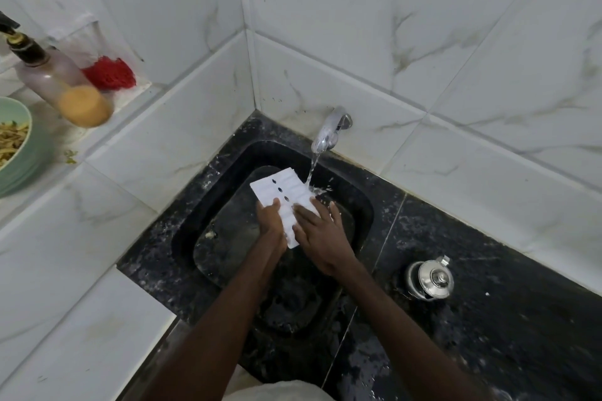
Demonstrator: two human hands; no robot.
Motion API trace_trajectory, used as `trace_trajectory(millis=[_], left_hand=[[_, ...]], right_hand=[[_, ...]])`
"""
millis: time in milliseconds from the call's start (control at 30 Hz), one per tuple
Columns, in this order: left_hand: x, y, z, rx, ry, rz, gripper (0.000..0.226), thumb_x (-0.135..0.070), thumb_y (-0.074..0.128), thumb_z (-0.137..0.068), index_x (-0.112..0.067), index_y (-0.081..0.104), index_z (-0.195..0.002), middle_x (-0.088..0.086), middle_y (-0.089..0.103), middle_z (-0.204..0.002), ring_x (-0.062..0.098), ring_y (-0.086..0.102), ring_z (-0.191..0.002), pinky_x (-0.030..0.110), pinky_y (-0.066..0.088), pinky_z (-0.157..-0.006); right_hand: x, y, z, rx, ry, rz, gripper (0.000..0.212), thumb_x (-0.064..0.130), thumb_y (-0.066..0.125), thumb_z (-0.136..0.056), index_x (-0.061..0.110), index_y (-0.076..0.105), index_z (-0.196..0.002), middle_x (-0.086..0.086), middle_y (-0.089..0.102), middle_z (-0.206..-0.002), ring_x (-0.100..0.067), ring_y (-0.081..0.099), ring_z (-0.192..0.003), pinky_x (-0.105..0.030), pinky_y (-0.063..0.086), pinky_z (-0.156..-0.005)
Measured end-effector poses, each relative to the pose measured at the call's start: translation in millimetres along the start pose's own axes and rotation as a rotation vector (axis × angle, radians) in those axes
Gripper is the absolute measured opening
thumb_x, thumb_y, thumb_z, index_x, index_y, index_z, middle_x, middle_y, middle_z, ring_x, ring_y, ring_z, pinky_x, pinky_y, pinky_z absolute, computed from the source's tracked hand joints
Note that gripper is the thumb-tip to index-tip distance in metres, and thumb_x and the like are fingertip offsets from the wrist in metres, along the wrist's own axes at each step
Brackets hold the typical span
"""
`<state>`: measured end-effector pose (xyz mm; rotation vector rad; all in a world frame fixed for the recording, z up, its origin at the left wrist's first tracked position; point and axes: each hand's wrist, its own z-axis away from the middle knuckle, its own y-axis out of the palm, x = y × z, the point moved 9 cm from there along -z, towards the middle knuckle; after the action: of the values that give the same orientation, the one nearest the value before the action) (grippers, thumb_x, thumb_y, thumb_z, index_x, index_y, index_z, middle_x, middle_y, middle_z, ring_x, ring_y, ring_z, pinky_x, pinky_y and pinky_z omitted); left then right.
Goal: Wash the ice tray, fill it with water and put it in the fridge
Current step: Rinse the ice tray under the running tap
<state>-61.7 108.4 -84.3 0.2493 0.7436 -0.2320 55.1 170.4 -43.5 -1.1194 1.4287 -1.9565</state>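
Note:
A white ice tray [282, 191] is held over the black stone sink [208, 205], seemingly bottom side up, with small dark holes along its middle. Water runs from the chrome tap [329, 130] and splashes on the tray's far right corner. My left hand [271, 220] grips the tray's near left edge with the thumb on top. My right hand [321, 231] lies flat on the tray's near right part, fingers spread over it. The tray's near end is hidden under both hands.
A small steel kettle with a lid [430, 280] stands on the wet black counter right of the sink. On the raised white ledge at left are a pump bottle [62, 81], a red mesh scrubber [110, 72] and a green bowl of food scraps [14, 143]. Marble-tiled walls close the corner.

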Motion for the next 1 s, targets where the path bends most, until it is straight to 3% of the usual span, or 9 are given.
trace_trajectory(millis=[100,233,333,400,533,633,733,867,1000], left_hand=[[-6.5,-12.9,-6.3,-0.062,-0.011,0.031,0.038,-0.011,0.049,-0.109,-0.004,0.045,-0.147,0.023,0.063,-0.137,0.045,0.064,-0.121,0.059,0.054,-0.1],[-7.7,-17.0,-3.4,-0.053,-0.016,0.019,0.027,-0.014,0.052,-0.108,-0.008,0.051,-0.135,0.017,0.07,-0.123,0.031,0.071,-0.088,0.047,0.061,-0.074],[-5.6,-17.1,-1.7,-0.024,-0.016,0.033,0.033,-0.011,0.052,-0.108,-0.008,0.05,-0.141,0.018,0.07,-0.127,0.037,0.071,-0.1,0.05,0.06,-0.08],[-5.3,-16.3,1.6,-0.005,-0.001,0.022,0.037,-0.009,0.052,-0.107,-0.009,0.049,-0.144,0.019,0.068,-0.131,0.041,0.069,-0.111,0.052,0.059,-0.084],[8.1,-10.1,13.9,0.067,0.008,-0.045,0.04,-0.007,0.052,-0.106,-0.011,0.047,-0.146,0.019,0.067,-0.133,0.045,0.068,-0.116,0.065,0.055,-0.096],[25.2,-6.6,25.9,0.105,0.014,-0.094,0.041,-0.006,0.054,-0.105,-0.01,0.049,-0.145,0.021,0.068,-0.131,0.045,0.069,-0.113,0.061,0.057,-0.094],[37.1,-5.9,35.5,0.132,0.029,-0.106,0.042,-0.006,0.055,-0.105,-0.01,0.05,-0.146,0.02,0.068,-0.13,0.044,0.068,-0.115,0.062,0.057,-0.095],[47.3,-19.0,33.7,0.09,0.012,-0.063,0.041,-0.003,0.054,-0.104,-0.008,0.05,-0.145,0.023,0.067,-0.13,0.048,0.067,-0.116,0.068,0.054,-0.096],[63.5,-22.1,42.9,0.087,-0.025,-0.09,0.04,-0.008,0.058,-0.104,-0.011,0.051,-0.143,0.022,0.069,-0.127,0.046,0.069,-0.112,0.067,0.056,-0.093]], right_hand=[[-2.5,2.1,26.7,-0.058,-0.029,-0.062,0.057,0.05,0.021,-0.11,0.028,0.05,-0.153,0.018,0.04,-0.163,-0.009,0.014,-0.159,-0.05,0.002,-0.13],[-10.5,3.8,43.3,-0.082,-0.066,-0.089,0.051,0.046,0.024,-0.111,0.033,0.046,-0.155,0.025,0.035,-0.163,0.001,0.008,-0.158,-0.041,-0.001,-0.13],[-24.9,-13.4,40.0,-0.222,0.03,-0.281,0.05,0.045,0.028,-0.11,0.029,0.056,-0.149,0.018,0.049,-0.156,0.012,0.022,-0.15,-0.037,0.015,-0.129],[-36.1,-20.3,31.1,-0.227,0.118,-0.349,0.051,0.047,0.029,-0.111,0.027,0.051,-0.153,0.016,0.045,-0.159,0.013,0.021,-0.149,-0.036,0.017,-0.129],[-30.2,-6.3,-1.0,0.068,0.071,-0.131,0.06,0.052,0.02,-0.112,0.025,0.019,-0.166,0.01,0.014,-0.173,-0.006,0.001,-0.16,-0.044,0.002,-0.132],[-34.0,-3.6,-22.5,0.183,0.08,-0.051,0.065,0.052,0.02,-0.111,0.022,0.005,-0.167,0.006,0.001,-0.175,-0.013,-0.01,-0.161,-0.044,-0.005,-0.131],[-34.7,-8.5,-35.5,0.184,0.116,-0.032,0.066,0.052,0.02,-0.111,0.021,0.002,-0.167,0.005,-0.001,-0.175,-0.017,-0.011,-0.161,-0.046,-0.005,-0.131],[-18.2,3.7,-32.5,0.21,-0.003,0.042,0.066,0.053,0.02,-0.112,0.021,0.005,-0.167,0.004,0.003,-0.175,-0.017,-0.009,-0.162,-0.045,-0.005,-0.131],[-35.5,4.5,-26.9,0.205,0.116,-0.007,0.064,0.055,0.018,-0.111,0.025,0.006,-0.167,0.008,0.004,-0.174,-0.016,-0.012,-0.161,-0.046,-0.008,-0.131]])
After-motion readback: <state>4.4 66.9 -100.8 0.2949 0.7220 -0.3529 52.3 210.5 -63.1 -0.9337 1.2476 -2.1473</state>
